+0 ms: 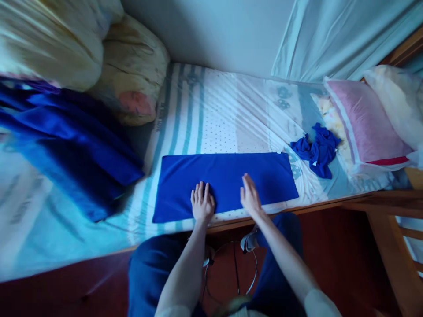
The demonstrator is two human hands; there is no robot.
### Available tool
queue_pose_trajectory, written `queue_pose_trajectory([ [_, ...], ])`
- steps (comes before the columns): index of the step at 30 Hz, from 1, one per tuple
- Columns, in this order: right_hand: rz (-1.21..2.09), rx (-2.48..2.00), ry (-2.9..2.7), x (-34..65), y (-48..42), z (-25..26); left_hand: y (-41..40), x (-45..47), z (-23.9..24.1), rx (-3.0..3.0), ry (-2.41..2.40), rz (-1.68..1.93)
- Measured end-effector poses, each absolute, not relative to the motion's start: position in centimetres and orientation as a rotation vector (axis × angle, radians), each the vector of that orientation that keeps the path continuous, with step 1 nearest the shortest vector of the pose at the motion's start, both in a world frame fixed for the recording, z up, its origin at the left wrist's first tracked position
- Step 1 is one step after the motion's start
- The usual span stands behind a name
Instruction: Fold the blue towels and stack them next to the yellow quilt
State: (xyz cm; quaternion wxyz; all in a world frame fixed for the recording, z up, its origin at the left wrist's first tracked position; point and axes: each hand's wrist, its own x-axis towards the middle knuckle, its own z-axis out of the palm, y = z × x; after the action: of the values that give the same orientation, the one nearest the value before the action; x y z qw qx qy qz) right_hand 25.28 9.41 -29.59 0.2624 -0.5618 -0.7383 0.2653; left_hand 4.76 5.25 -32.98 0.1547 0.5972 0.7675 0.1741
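A blue cloth (224, 171) lies spread out flat as a long rectangle near the front edge of the bed. My left hand (202, 202) rests palm down on its front part, fingers spread. To the right, my right hand (250, 196) is at the cloth's front part, tilted on its side with fingers stretched out; whether it presses on the fabric I cannot tell. Neither hand grips anything. Beyond the cloth's right end lies a crumpled blue cloth (319, 149) with a small white tag.
The bed (221, 110) has a patterned white and teal sheet. A pile of blue fabric (76, 145) and a large cream bundle (132, 66) are at the left. A pink pillow (380, 119) lies at the right, near a wooden bed frame (380, 237). A curtain (337, 39) hangs behind.
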Motion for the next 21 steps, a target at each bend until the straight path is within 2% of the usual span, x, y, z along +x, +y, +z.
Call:
queue_pose_trajectory([
  [4,0.879,-1.343,-2.036,16.7,9.4,-33.4,4.4,4.0,-35.3,1.739,2.206,0.578],
  [8,0.936,-1.333,-2.075,13.9,9.6,-36.0,4.4,3.2,-36.1,1.735,2.18,0.543],
  [21,0.876,-1.22,-2.347,16.7,10.9,-35.3,4.3,3.5,-35.5,1.73,2.176,0.567],
])
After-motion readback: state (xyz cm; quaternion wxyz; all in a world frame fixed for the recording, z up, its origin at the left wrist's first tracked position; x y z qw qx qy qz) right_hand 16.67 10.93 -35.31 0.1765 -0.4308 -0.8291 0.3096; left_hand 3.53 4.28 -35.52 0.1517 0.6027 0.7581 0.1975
